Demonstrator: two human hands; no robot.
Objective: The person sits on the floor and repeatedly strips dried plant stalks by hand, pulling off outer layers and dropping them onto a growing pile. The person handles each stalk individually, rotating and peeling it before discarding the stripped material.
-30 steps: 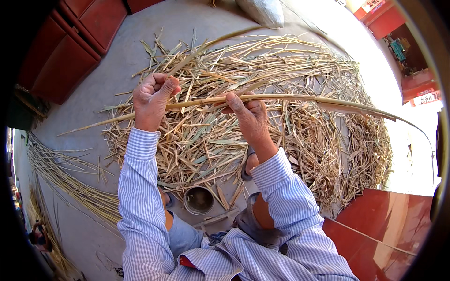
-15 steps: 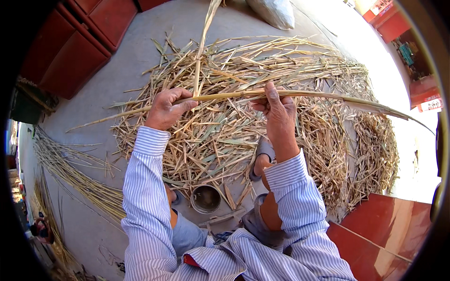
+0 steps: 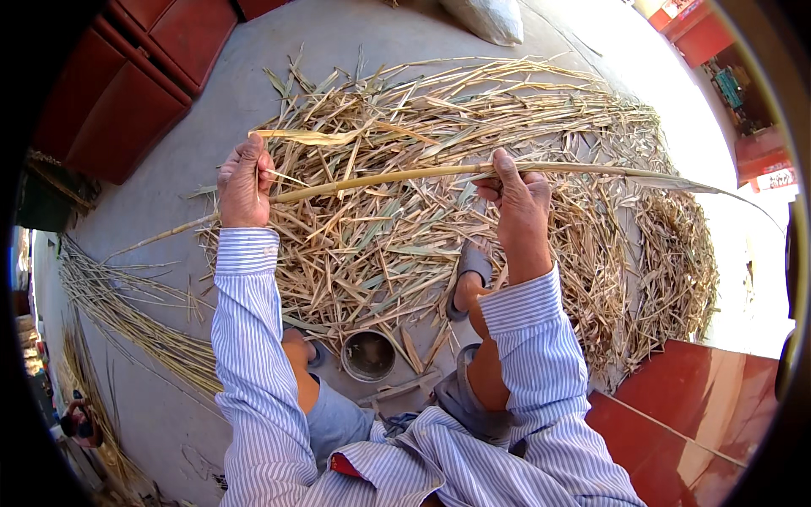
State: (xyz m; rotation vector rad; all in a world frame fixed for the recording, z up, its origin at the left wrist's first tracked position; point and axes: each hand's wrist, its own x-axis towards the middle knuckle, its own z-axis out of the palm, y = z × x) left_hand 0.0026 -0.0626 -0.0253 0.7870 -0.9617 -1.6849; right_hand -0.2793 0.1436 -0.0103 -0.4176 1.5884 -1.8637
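Observation:
A long yellowish reed stalk (image 3: 405, 176) stretches across in front of me, its thin leafy tip bending down at the far right. My right hand (image 3: 517, 207) is closed on it, thumb on top. My left hand (image 3: 245, 184) pinches a dry, pale yellow leaf strip (image 3: 308, 137) that points right above the stalk. The stalk's thinner end passes by the left hand and sticks out beyond it; whether those fingers also touch it, I cannot tell. Below both hands lies a wide heap of dry leaves and husks (image 3: 380, 228).
Thin bare stalks (image 3: 144, 317) lie bundled on the floor at left. A metal bowl (image 3: 369, 356) stands between my feet. Red upholstered seats (image 3: 118, 101) are at far left, a white sack (image 3: 488, 19) at the back and a red panel (image 3: 684, 406) at lower right.
My left hand has moved left and slightly up, away from the right hand. The leaf that stood upright by the stalk now lies roughly level in the left fingers.

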